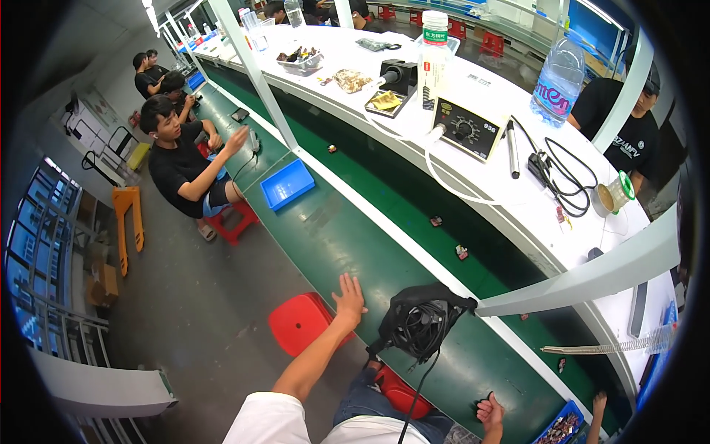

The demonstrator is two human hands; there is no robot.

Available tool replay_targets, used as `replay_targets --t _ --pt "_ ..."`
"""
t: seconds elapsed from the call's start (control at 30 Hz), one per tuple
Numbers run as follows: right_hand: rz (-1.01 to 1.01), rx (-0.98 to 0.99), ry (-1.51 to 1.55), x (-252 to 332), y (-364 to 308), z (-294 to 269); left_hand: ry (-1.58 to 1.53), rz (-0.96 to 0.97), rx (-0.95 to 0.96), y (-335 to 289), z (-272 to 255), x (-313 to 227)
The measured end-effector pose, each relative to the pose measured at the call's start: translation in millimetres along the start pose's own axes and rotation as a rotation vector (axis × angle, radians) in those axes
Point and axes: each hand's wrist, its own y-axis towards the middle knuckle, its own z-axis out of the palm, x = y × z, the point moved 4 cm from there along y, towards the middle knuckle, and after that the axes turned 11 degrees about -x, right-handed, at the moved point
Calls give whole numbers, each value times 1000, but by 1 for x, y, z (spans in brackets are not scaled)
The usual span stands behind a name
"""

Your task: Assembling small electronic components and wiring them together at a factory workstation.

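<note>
Left fingers [346,286] | at green table [473,366] | black bag [416,295] near, rightward

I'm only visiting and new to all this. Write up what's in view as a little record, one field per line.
Left hand: fingers spread, at the green bench
Right hand: fingers curled; cannot tell whether it holds anything
Between them: black bag with coiled cables
Beyond bench: green belt carrying small parts
White table: box with a dial, large bottle
Left side: red stool, seated co-worker
Lower right: blue bin of small pieces, another person's hand
</note>
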Motion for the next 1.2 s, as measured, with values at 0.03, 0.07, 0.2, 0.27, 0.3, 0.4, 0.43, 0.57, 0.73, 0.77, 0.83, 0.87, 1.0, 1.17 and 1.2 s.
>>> replay_targets --t 0.03,0.07,0.2,0.27,0.3,0.4,0.43,0.57,0.73,0.77,0.83,0.87,1.0,1.17,1.2 --pt "4 -3 -4 -1 1 -1 0 6 -5 -1 0 0" --pt "5 4 -10 -2 2 0 1 10 -10 -1 0 0" --pt "9 -8 11 -5 8 -5 7 -13 -9 -3 -2 -1" --pt "22 10 22 -8 11 -7 -2 -2 22 -1 -1 -5" --pt "41 56 47 -11 11 -8 -9 -3 11 1 -2 -6" --pt "67 102 40 -11 10 -10 0 -5 6 1 -1 -4" --pt "63 109 26 -9 10 -7 15 -7 10 2 -3 -5" --pt "52 98 18 -7 8 -6 29 -7 15 -4 -9 -5" --pt "96 178 74 -4 1 -4 15 10 23 -2 -7 -6" --pt "90 41 55 -3 -5 -2 13 7 20 -3 -7 -5" --pt "89 46 56 1 -7 2 -3 -4 16 -2 -6 -4" --pt "93 51 57 2 -10 2 -7 -1 14 -2 -5 -5" --pt "75 16 82 8 -24 8 -15 -18 16 -2 -1 -3" --pt "85 129 132 11 -32 10 -38 -15 28 0 3 -4" --pt "88 128 131 9 -31 10 -24 -14 3 -1 3 -3"
